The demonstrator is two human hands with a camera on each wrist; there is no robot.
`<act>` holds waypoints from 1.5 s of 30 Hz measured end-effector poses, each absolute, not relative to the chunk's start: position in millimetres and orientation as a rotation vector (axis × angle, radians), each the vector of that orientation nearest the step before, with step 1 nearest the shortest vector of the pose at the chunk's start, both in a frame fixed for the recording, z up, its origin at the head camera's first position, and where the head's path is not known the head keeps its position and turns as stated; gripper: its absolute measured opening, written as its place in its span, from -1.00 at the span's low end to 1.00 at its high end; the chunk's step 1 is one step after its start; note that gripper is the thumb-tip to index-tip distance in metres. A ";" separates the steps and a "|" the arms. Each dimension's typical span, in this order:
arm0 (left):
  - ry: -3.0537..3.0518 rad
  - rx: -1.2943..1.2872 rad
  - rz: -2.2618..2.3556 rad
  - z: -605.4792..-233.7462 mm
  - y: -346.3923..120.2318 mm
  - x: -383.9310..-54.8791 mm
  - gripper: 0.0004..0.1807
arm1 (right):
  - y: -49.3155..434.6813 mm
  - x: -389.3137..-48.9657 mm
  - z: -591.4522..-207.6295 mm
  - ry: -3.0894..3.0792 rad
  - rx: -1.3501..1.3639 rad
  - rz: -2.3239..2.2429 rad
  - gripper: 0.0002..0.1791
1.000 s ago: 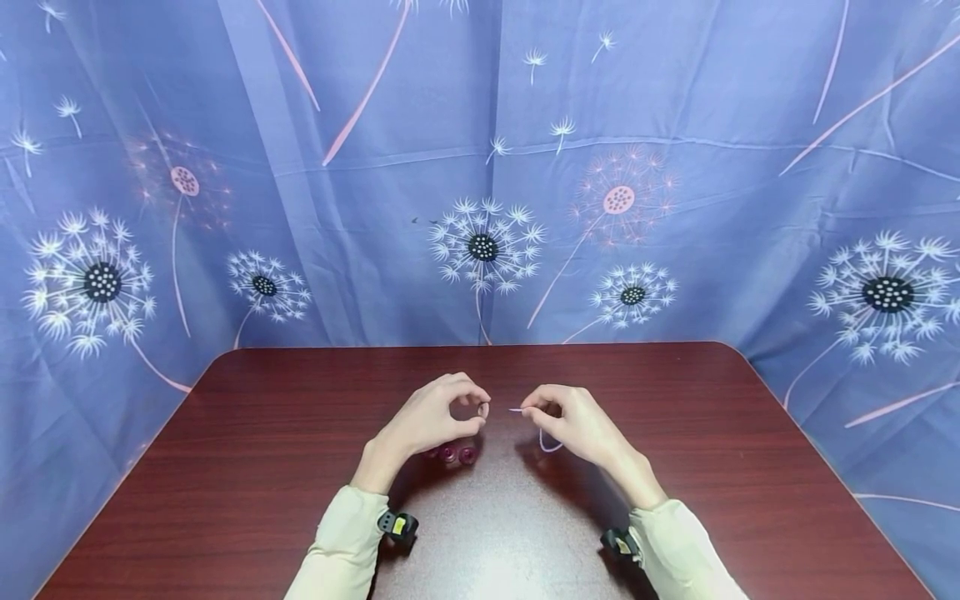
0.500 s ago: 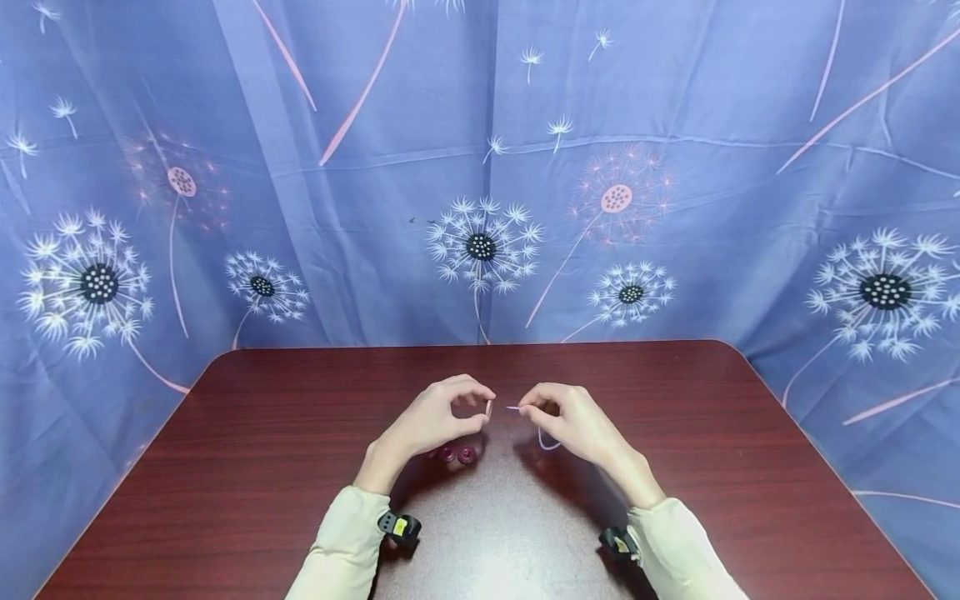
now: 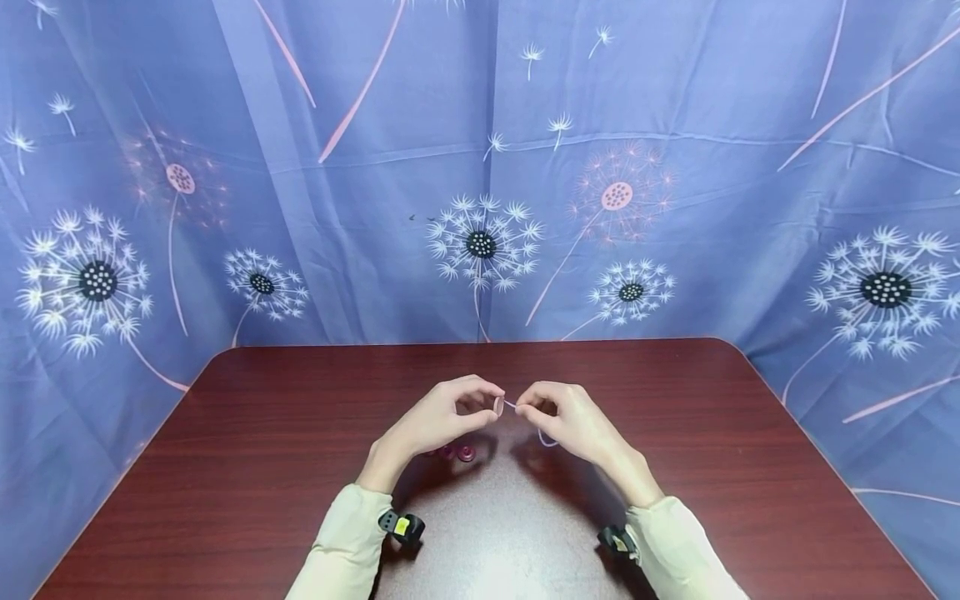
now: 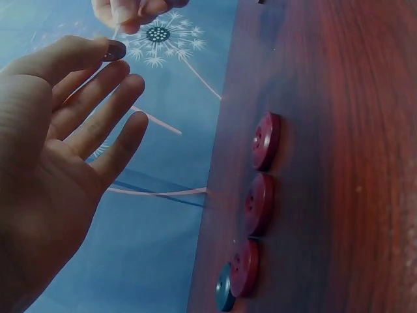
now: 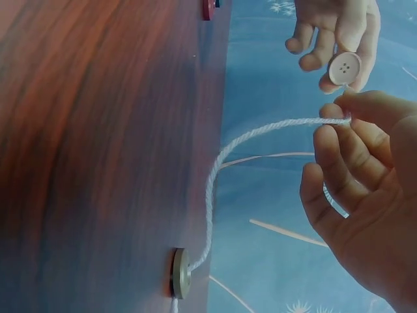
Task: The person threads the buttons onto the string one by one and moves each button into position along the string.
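Blue cloth (image 3: 375, 208) with printed white and pink dandelions hangs behind a dark red-brown wooden surface (image 3: 247, 450). Beginning from the left, the person's left hand (image 3: 423, 419) comes out of a pale sleeve (image 3: 345, 533). Its grip is narrow: thumb and index finger pinch, by the rim, a small round pale button with four holes (image 5: 345, 68), held above the surface. In the left wrist view, the other fingers of this hand are extended. Below this hand, three dark red round buttons (image 4: 260, 203) lie in a row on the surface, and just beside the end one is a blue-green round button (image 4: 224, 290).

Further to the right, between the two hands, is the tip of a whitish twisted cord (image 5: 280, 124). Half a second ago, a gap was visible between this tip and the pale button; now the left hand has moved rightward and the gap looks closed. For the work, I judge that cord and button are now meeting, but whether the tip is inside a hole, I cannot tell.

At the right, the right hand (image 3: 581, 425) pinches the cord close to its tip, also with a narrow grip. From there the cord curves down to a brownish-green round button (image 5: 182, 274), which seems already strung on it and appears to lie on the surface.
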State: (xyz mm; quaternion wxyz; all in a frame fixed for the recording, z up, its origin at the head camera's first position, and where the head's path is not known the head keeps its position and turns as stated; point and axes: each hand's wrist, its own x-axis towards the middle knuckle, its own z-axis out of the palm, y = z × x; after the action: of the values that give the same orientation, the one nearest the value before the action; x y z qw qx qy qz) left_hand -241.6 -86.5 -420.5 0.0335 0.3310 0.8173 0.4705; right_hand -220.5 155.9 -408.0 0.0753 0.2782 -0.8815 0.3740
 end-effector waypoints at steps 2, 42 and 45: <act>2.512 1.013 1.437 -419.1 -86.1 -240.5 -0.69 | 156.1 -220.3 -407.8 -2.644 0.843 1.125 -0.96; 2.475 1.078 1.398 -415.0 -81.7 -235.3 -0.69 | 156.0 -219.2 -407.1 -2.667 0.892 1.090 -0.97; 2.467 1.077 1.405 -415.2 -81.5 -235.2 -0.67 | 156.1 -220.2 -408.6 -2.662 0.897 1.105 -0.96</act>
State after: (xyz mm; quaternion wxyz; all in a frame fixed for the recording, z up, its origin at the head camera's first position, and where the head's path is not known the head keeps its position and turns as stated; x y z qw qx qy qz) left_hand -235.2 -81.5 -415.2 0.0524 0.3542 0.8113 0.4621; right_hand -220.2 156.1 -408.6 0.0616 0.2967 -0.8801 0.3655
